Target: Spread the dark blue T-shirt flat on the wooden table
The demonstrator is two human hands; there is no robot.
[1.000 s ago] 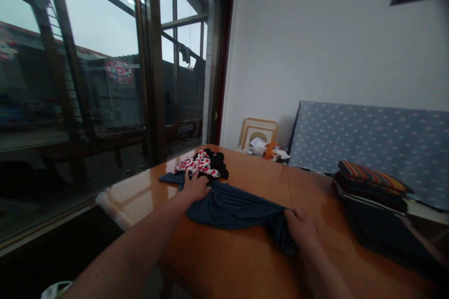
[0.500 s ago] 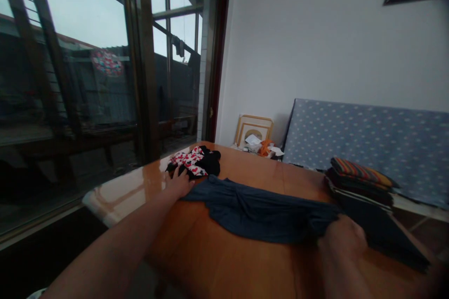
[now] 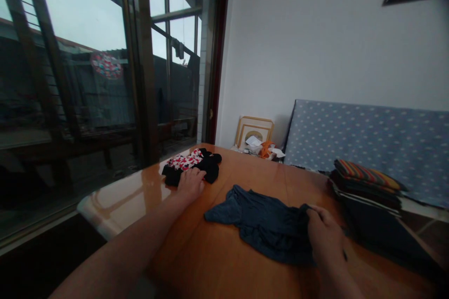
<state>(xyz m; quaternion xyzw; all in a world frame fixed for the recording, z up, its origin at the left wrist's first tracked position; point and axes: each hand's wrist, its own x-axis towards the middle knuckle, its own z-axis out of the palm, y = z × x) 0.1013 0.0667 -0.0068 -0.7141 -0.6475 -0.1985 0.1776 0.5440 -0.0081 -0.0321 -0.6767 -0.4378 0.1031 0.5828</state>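
A dark blue garment [image 3: 261,222] lies crumpled on the glossy wooden table [image 3: 224,261]. My right hand [image 3: 324,236] grips its right edge, fingers closed on the cloth. My left hand [image 3: 191,182] rests palm down on the table at the near edge of a black garment with a red and white print [image 3: 191,164], touching it. The blue garment lies apart from the left hand.
A stack of folded clothes topped by a striped piece [image 3: 366,182] sits at the table's right side. A polka-dot sofa [image 3: 368,140] stands behind it. Picture frames and clutter [image 3: 257,138] lean at the wall. Glass doors [image 3: 105,79] run along the left.
The blue garment has been drawn rightwards away from the left hand and has bunched up. My right hand has come back in with it. The left hand now rests by the printed garment.
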